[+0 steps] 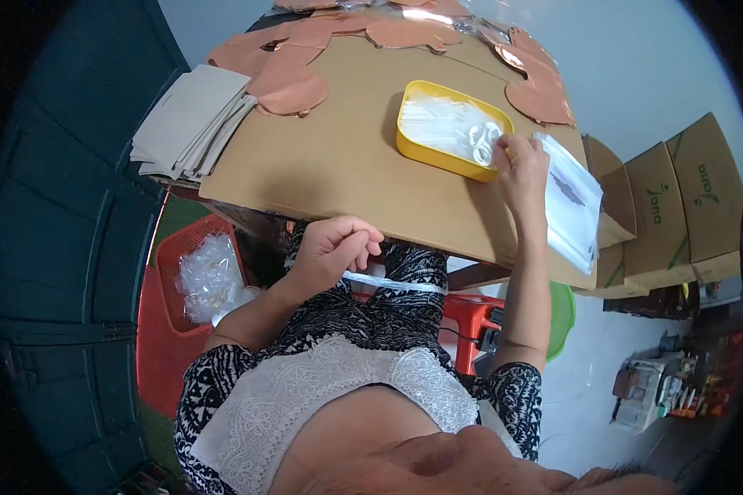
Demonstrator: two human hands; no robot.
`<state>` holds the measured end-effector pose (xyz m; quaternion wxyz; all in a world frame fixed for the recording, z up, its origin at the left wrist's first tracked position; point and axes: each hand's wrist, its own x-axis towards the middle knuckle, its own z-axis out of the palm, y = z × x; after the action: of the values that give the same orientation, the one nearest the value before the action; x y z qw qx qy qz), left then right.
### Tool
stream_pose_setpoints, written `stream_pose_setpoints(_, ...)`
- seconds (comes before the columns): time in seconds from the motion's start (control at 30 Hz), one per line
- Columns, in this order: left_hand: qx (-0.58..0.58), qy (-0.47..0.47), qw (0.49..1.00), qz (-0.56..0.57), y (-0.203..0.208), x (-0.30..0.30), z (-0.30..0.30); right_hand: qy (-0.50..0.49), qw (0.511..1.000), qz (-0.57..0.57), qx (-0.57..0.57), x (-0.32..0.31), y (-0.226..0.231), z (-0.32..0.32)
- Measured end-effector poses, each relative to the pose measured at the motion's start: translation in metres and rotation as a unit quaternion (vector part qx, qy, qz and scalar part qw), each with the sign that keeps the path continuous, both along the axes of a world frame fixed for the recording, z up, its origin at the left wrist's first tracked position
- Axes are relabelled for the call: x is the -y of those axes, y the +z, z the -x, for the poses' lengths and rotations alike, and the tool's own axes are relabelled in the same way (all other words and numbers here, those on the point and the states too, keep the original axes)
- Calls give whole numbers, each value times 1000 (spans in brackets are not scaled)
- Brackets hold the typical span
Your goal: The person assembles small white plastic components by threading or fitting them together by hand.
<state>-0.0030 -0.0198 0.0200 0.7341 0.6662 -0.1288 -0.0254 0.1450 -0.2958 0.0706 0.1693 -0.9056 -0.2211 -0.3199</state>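
Note:
A yellow tray [437, 162] on the brown cardboard tabletop holds a pile of thin clear-white strips [437, 117]. Two white loops [483, 142], which look like scissor handles, lie at its right end. Over that end is my right hand [522, 163], its thumb and fingertips drawn together at the rim; whatever they pinch is too small to make out. To the right of this hand lies a stack of clear printed plastic bags [571, 202]. My left hand [332, 252] rests curled at the table's near edge, fingers folded in, their contents hidden.
Flat copper-coloured foil balloons [293, 89] fringe the table's far side. Pale card sheets [191, 115] are stacked at the left edge. Below left stands a red basket [172, 262] with clear plastic packets. Cardboard boxes [664, 206] stand right; a red stool [469, 318] is under the table.

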Motion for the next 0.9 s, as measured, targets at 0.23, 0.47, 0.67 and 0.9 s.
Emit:
stream_pose_setpoints(0.23, -28, 7, 999, -16, -15, -10, 9, -26, 986, -157, -51, 2, 8, 15)
stream_pose_setpoints(0.47, -84, 43, 992, -82, -40, -23, 14, 10, 992, -129, -1, 17, -6, 42)
stream_pose_setpoints(0.67, -79, 101, 950, -285, -85, -57, 10, -2, 988, -149, -28, 15, -10, 74)
stream_pose_setpoints(0.9, -79, 159, 853, -490, -132, -95, 14, 108, 980, -126, 110, 22, -45, 124)
